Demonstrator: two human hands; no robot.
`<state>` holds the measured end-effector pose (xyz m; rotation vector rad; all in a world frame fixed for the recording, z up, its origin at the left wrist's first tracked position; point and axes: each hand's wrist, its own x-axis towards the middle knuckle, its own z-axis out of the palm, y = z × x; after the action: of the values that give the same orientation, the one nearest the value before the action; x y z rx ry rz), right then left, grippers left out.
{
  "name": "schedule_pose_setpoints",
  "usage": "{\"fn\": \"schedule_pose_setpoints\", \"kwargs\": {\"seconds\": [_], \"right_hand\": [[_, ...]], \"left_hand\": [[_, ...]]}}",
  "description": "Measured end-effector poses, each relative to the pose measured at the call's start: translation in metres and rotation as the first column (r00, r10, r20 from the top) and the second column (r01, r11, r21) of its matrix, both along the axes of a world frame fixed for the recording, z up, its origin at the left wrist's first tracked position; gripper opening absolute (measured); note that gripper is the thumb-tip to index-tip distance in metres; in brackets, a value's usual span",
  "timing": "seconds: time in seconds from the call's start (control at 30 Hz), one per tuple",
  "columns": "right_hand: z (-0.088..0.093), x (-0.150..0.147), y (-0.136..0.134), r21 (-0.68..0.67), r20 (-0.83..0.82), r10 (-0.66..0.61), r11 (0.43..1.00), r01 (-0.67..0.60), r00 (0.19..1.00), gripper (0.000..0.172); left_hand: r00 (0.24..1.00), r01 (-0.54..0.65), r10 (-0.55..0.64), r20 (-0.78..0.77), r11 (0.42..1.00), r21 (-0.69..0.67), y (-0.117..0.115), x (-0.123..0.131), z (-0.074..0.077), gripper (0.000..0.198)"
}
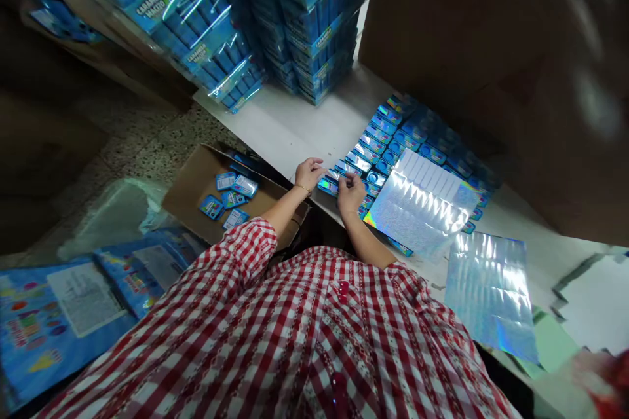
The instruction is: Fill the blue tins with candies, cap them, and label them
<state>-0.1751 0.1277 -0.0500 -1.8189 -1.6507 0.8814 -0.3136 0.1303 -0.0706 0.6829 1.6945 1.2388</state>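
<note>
Both my hands meet at the near end of a row of small blue shiny packets (372, 144) laid on a white table (295, 124). My left hand (308, 173) has its fingers curled, touching the nearest small packet (328, 184). My right hand (350, 193) is closed in a pinch on the same packet from the other side. More packets lie in rows (432, 150) running away to the right. A silvery holographic sheet (422, 206) lies over part of them, just right of my right hand.
Tall stacks of blue wrapped boxes (314, 26) stand at the table's far end. An open cardboard box (196, 183) with a few blue packets sits low on the left. A second holographic sheet (491, 288) and white cards (599, 301) lie right. Large brown cartons (491, 46) loom behind.
</note>
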Motion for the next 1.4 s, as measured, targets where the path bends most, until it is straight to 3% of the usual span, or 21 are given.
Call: {"fn": "schedule_pose_setpoints", "kwargs": {"seconds": [0.1, 0.43, 0.6, 0.73, 0.9, 1.0, 1.1, 1.17, 1.23, 1.3, 1.33, 1.4], "right_hand": [[0.007, -0.003, 0.000, -0.057, 0.033, -0.082, 0.995, 0.084, 0.996, 0.019], [0.008, -0.005, 0.003, -0.086, 0.039, -0.049, 0.995, 0.052, 0.998, 0.020], [0.012, -0.006, 0.005, -0.085, 0.236, 0.060, 0.995, -0.041, 0.970, 0.021], [0.023, 0.006, 0.004, -0.102, 0.472, 0.287, 0.957, -0.272, 0.833, 0.025], [0.032, 0.019, -0.003, -0.123, 0.609, 0.530, 0.798, -0.590, 0.590, 0.040], [0.034, 0.029, -0.002, -0.137, 0.589, 0.581, 0.757, -0.639, 0.562, 0.041], [0.032, 0.068, 0.010, -0.035, 0.501, 0.495, 0.831, -0.555, 0.710, 0.039], [0.030, 0.118, 0.025, 0.101, 0.427, 0.320, 0.912, -0.397, 0.846, 0.038], [0.028, 0.183, 0.044, 0.229, 0.368, 0.118, 0.950, -0.213, 0.922, 0.036], [0.027, 0.248, 0.066, 0.304, 0.366, -0.044, 0.950, -0.074, 0.930, 0.036], [0.026, 0.275, 0.077, 0.312, 0.387, -0.088, 0.949, -0.041, 0.918, 0.037], [0.025, 0.315, 0.098, 0.251, 0.466, -0.046, 0.965, -0.082, 0.884, 0.038]], "left_hand": [[0.998, -0.024, 0.024, 0.051, 1.000, -0.010, -0.001, 0.002, -0.003, 0.026], [0.977, -0.091, 0.095, 0.193, 0.995, -0.031, -0.001, 0.001, -0.006, 0.029], [0.977, -0.052, 0.063, 0.203, 0.997, -0.060, -0.001, 0.003, -0.007, 0.026], [0.993, 0.009, 0.002, 0.117, 0.996, -0.087, 0.001, 0.004, -0.008, 0.023], [0.988, 0.045, -0.068, -0.141, 0.987, -0.155, 0.006, -0.004, -0.016, 0.018], [0.935, -0.009, -0.044, -0.353, 0.989, -0.148, 0.010, -0.005, -0.012, 0.019], [0.819, 0.054, -0.015, -0.573, 0.997, 0.051, 0.019, 0.016, 0.007, 0.025], [0.734, 0.255, -0.087, -0.673, 0.954, 0.155, 0.028, 0.046, 0.024, 0.027], [0.637, 0.500, -0.239, -0.733, 0.851, 0.158, 0.036, 0.087, 0.038, 0.032], [0.498, 0.704, -0.388, -0.775, 0.704, 0.099, 0.044, 0.131, 0.048, 0.037], [0.419, 0.772, -0.438, -0.795, 0.633, 0.059, 0.047, 0.153, 0.050, 0.041], [0.266, 0.857, -0.493, -0.828, 0.514, -0.030, 0.051, 0.191, 0.048, 0.052]]}}
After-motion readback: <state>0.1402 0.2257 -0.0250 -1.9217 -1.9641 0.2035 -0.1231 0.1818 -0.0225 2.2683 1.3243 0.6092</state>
